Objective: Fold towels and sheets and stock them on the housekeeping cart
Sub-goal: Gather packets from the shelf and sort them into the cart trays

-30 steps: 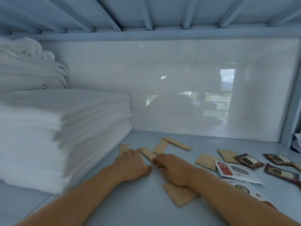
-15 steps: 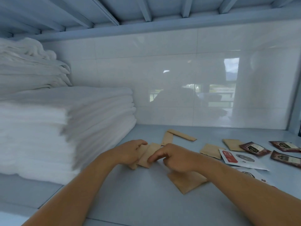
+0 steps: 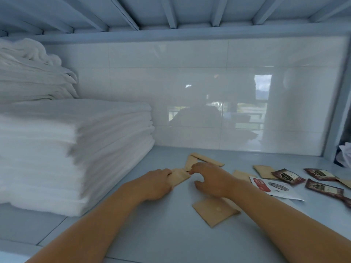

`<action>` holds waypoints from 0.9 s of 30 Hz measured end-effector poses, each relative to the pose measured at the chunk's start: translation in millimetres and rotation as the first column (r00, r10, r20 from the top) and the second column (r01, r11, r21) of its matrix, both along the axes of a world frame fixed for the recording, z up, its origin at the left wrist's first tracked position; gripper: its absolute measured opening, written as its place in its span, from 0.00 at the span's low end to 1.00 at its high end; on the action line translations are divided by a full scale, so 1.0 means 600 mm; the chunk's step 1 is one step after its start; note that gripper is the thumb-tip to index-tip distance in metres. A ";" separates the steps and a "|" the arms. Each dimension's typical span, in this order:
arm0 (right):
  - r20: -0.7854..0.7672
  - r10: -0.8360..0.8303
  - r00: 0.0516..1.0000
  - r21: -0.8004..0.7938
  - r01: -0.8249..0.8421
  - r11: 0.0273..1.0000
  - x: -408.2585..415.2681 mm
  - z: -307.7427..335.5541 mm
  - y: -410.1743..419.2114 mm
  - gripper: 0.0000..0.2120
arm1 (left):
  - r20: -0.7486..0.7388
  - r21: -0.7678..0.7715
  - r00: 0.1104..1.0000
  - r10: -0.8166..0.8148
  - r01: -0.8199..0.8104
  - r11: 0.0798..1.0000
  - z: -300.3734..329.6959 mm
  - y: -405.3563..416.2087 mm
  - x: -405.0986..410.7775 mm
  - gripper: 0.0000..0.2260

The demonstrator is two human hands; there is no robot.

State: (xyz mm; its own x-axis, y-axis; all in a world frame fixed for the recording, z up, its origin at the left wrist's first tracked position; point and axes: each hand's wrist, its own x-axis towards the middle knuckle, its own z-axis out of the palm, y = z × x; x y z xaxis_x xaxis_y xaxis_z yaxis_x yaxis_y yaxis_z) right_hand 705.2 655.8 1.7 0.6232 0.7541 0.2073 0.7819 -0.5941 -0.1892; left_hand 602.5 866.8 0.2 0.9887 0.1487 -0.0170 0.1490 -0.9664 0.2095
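we see the pale blue shelf (image 3: pixel 152 242) bare across the lower middle of the frame, bounded at the back by the white tiled wall (image 3: pixel 209 92) and at the far right by a shelf post (image 3: pixel 340 111). the stack of folded white towels (image 3: pixel 76 152) fills the left side, its right edge close to our left hand (image 3: pixel 155 185); a second, looser pile (image 3: pixel 32 76) sits behind it at upper left.

our left hand grips a small stack of tan packets (image 3: pixel 178 176) at centre, fingers curled over its left end. our right hand (image 3: pixel 212 179) touches the stack's right edge with bent fingertips; whether it pinches we cannot tell. more tan packets lie behind the hands (image 3: pixel 209 160) and one under the right forearm (image 3: pixel 212 211).

at right lie dark red sachets (image 3: pixel 288 176) and a white sachet with a red label (image 3: pixel 273 188); the print is too blurred to read.

against half a second ago, the right hand has shifted a little further back along the stack.
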 end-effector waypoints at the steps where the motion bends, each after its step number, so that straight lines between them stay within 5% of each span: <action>1: -0.010 -0.010 1.000 -0.020 0.009 1.000 0.004 0.001 -0.004 0.23 | 0.014 0.019 1.000 -0.018 0.018 1.000 0.003 0.001 -0.001 0.24; 6: -0.032 -0.187 0.982 -0.016 0.186 0.982 0.048 0.010 -0.028 0.29 | 0.028 0.171 0.999 -0.036 0.031 0.985 0.000 -0.009 -0.004 0.24; 12: -0.128 -0.397 0.909 -0.116 0.384 0.916 0.099 0.019 0.002 0.51 | 0.025 0.282 0.996 0.086 -0.090 0.955 -0.012 -0.016 -0.002 0.19; 19: -0.226 -0.465 0.856 -0.177 0.433 0.884 0.144 0.012 0.087 0.59 | 0.044 0.304 0.991 0.123 -0.131 0.944 -0.014 0.008 0.003 0.22; 21: -0.194 -0.469 0.862 -0.203 0.433 0.879 0.151 0.008 0.105 0.58 | 0.037 0.310 0.992 0.125 -0.130 0.942 -0.011 0.022 0.009 0.20; 27: -0.151 -0.312 0.938 -0.197 0.281 0.939 0.165 0.017 0.115 0.32 | -0.007 0.264 0.986 0.166 -0.158 0.951 -0.001 0.062 0.018 0.21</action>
State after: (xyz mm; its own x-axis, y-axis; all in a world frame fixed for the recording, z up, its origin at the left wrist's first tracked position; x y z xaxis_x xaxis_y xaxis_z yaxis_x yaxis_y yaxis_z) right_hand 804.3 724.6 11.8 0.8387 0.5431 -0.0414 0.5278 -0.8291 -0.1843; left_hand 613.1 903.8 -0.3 0.9506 0.3101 0.0163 0.3105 -0.9490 -0.0546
